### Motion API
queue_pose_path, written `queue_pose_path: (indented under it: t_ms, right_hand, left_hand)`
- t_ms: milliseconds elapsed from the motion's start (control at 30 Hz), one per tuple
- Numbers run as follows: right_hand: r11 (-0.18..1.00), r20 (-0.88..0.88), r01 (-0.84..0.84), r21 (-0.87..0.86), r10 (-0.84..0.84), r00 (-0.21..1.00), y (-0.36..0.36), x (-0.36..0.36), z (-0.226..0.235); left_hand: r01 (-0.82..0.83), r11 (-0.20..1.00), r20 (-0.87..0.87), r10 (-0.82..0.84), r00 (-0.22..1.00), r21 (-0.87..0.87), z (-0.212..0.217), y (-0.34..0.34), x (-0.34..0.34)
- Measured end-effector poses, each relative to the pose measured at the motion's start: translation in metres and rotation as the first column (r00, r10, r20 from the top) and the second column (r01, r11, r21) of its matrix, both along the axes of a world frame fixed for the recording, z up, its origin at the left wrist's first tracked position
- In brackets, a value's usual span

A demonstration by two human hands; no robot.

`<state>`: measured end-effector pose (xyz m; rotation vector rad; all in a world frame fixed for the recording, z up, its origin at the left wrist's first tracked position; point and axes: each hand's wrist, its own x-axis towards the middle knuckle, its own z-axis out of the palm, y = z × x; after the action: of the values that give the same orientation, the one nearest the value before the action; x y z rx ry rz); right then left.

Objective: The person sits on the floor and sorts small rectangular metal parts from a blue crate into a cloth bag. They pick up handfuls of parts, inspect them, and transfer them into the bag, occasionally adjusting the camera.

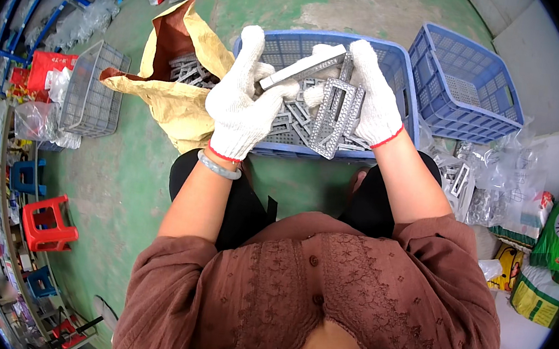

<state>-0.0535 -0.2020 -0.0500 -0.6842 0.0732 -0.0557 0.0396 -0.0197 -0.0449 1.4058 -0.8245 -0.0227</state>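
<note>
White knitted gloves with red cuffs cover both hands, raised over a blue plastic crate [408,86]. My left hand [242,106] pinches one end of a long, narrow grey frame piece [304,67], seen nearly edge-on and slanting up to the right. In my right hand [374,96] are a few grey rectangular frames [327,118] with textured faces and open slots, held together and hanging downward. The far end of the left hand's piece meets the right hand's frames. Inside the crate below lie several similar grey frames [290,119], partly hidden by the hands.
Left of the crate stands an open yellow sack [171,105] with more grey pieces [190,70] inside. A second blue crate [469,85] is at the right, near clear plastic bags [503,188]. Farther left are a grey wire basket [95,90] and a red stool [48,224].
</note>
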Motion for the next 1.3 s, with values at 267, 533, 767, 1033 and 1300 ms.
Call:
queue_pose_path:
  t_ms: [267, 533, 767, 1033, 1300]
  right_hand:
    - [1.0, -0.024, -0.004, 0.006, 0.004, 1.0, 0.0, -0.003, 0.0]
    - [1.0, -0.024, -0.004, -0.008, 0.004, 1.0, 0.002, -0.002, -0.002]
    - [0.997, -0.061, 0.001, -0.081, -0.006, 0.998, 0.005, -0.002, 0.0]
    - [0.999, -0.124, -0.026, -0.039, 0.021, 0.992, 0.006, -0.004, 0.001]
    - [0.996, -0.054, -0.074, 0.056, 0.077, 0.996, 0.002, -0.005, -0.002]
  left_hand:
    - [0.03, 0.997, 0.048, -0.027, 0.998, -0.07, -0.002, -0.001, 0.0]
    - [0.029, 1.0, 0.047, -0.029, 0.998, 0.004, -0.001, 0.003, 0.002]
    - [-0.008, 0.999, -0.11, 0.002, 0.994, -0.048, -0.003, 0.003, 0.008]
    - [0.036, 0.999, -0.213, -0.036, 0.976, -0.001, 0.008, 0.007, 0.009]
    - [0.069, 0.99, -0.522, -0.123, 0.844, -0.122, 0.012, 0.008, 0.011]
